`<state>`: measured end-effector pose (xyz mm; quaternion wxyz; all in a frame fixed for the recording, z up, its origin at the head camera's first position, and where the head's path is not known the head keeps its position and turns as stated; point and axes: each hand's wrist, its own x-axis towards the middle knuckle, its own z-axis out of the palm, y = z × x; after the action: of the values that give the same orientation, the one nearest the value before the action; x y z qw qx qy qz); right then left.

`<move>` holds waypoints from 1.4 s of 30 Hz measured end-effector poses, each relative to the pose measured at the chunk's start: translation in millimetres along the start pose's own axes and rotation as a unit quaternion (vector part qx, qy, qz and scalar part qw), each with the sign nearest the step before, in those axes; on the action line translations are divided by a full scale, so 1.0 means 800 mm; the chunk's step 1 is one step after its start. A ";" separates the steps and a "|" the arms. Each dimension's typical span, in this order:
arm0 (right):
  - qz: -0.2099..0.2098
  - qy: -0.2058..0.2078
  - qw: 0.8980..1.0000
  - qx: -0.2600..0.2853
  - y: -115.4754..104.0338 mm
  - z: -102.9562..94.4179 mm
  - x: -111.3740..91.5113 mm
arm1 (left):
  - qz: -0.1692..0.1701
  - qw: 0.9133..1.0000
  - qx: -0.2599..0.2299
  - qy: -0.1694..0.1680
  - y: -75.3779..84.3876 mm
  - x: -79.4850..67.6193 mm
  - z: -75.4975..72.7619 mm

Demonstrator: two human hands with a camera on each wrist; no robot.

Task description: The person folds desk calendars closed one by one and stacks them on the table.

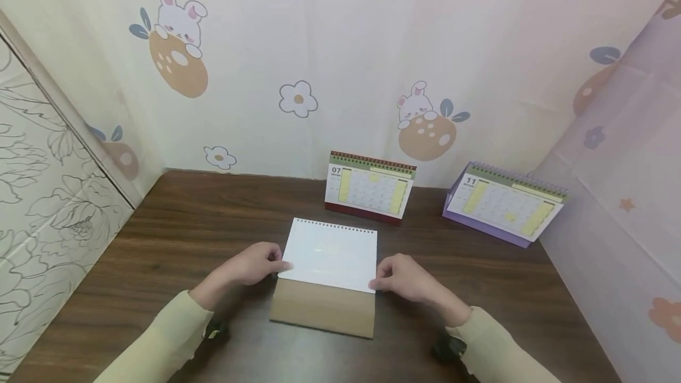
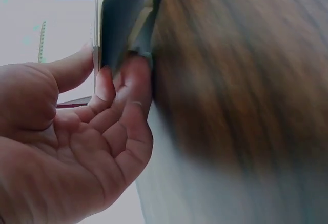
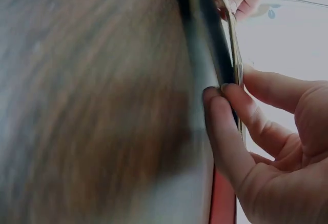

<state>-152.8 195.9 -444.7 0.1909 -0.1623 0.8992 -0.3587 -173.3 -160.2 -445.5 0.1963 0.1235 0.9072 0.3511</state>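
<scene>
A desk calendar (image 1: 330, 253) with a blank white page, a spiral binding along its top and a brown cardboard stand stands on the dark wooden table. My left hand (image 1: 259, 263) pinches its left edge, thumb on the front and fingers behind, as the left wrist view of that hand (image 2: 97, 126) shows. On the opposite edge, lower down, my right hand (image 1: 404, 276) pinches between thumb and fingers; in the right wrist view this hand (image 3: 271, 137) has its fingertips behind the panel. The calendar leans back.
Behind stands a red-based desk calendar (image 1: 370, 187) showing 07. To its right is a purple desk calendar (image 1: 505, 203) showing 11. A patterned curtain (image 1: 351, 46) hangs along the table's back edge, and brown wooden tabletop (image 1: 213, 211) lies to the left.
</scene>
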 end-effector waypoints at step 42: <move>-0.076 -0.011 0.997 0.016 -0.140 0.121 0.130 | -0.108 0.990 -0.024 0.086 -0.154 -0.099 -0.110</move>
<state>-181.5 17.8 -454.0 0.1761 -0.2309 0.8763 -0.3844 -151.9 -329.3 -449.1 0.1576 -0.0110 0.9199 0.3590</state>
